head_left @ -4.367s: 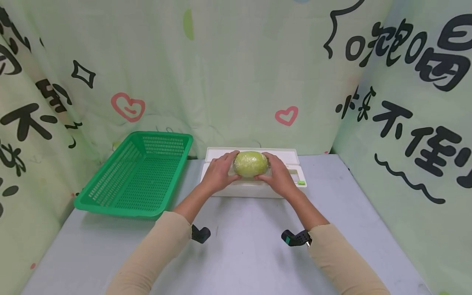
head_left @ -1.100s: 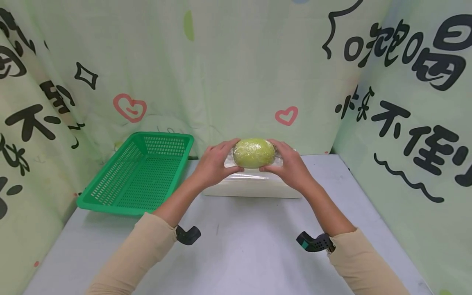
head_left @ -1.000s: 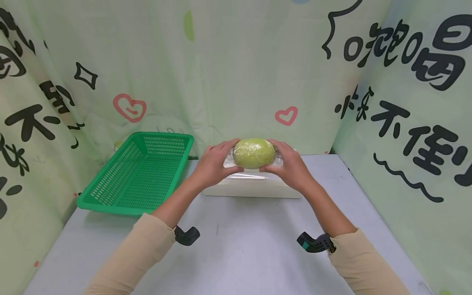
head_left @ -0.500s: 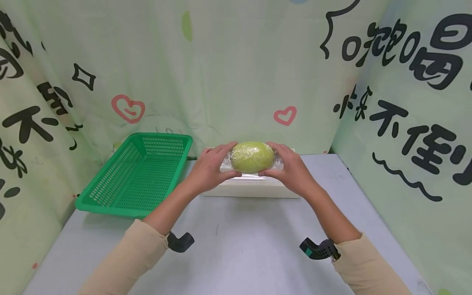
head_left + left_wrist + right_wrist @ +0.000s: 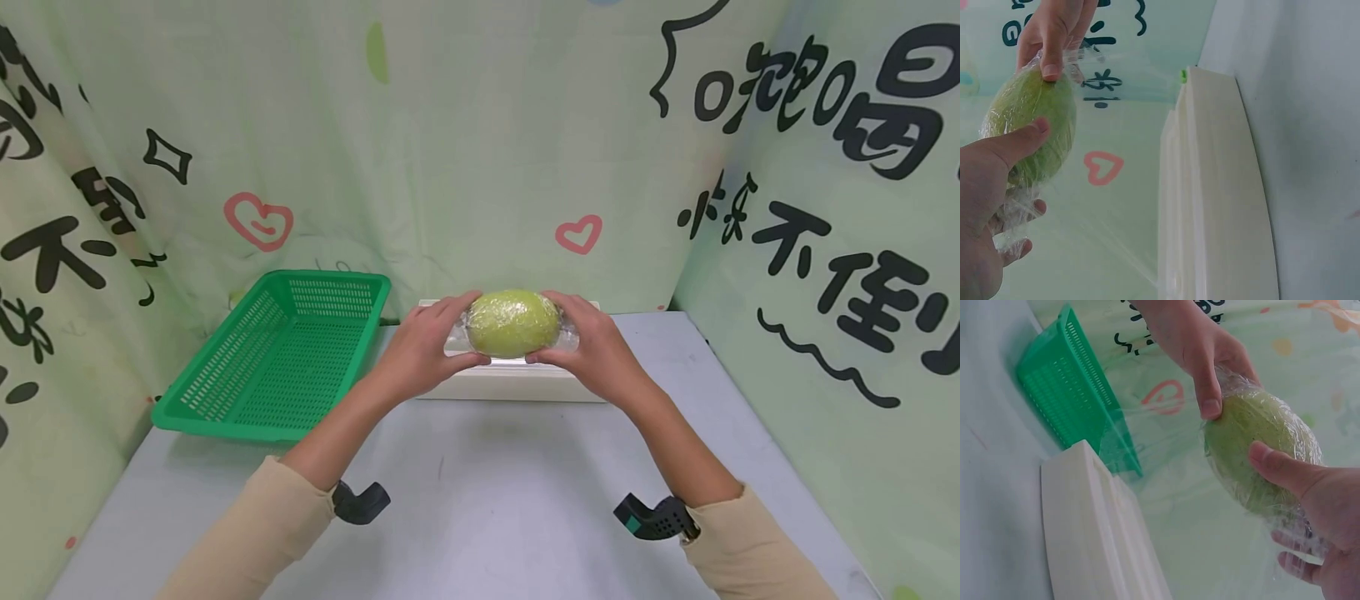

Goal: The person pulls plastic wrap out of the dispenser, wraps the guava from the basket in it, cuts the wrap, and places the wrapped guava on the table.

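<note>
Between both hands, above the white cling film dispenser (image 5: 517, 386), is an oval yellow-green fruit (image 5: 513, 323) wrapped in clear cling film (image 5: 1300, 540). My left hand (image 5: 423, 348) grips its left end, and my right hand (image 5: 600, 354) grips the right end. Both thumbs press its near side; in the wrist views, bunched film gathers at the ends under the fingers. A thin sheet of film stretches from the fruit (image 5: 1035, 106) toward the dispenser (image 5: 1222, 187). The fruit's far side and most of the dispenser's top are hidden in the head view.
A green plastic basket (image 5: 281, 429) stands at the left of the pale table (image 5: 480, 500), with nothing visible inside. Curtains (image 5: 465, 167) printed with hearts and black characters enclose the back and sides.
Compared with the oldest frame, the hands hold the fruit higher and nearer, with the forearms wider apart. Over the last second, the fruit has come down slightly toward the dispenser.
</note>
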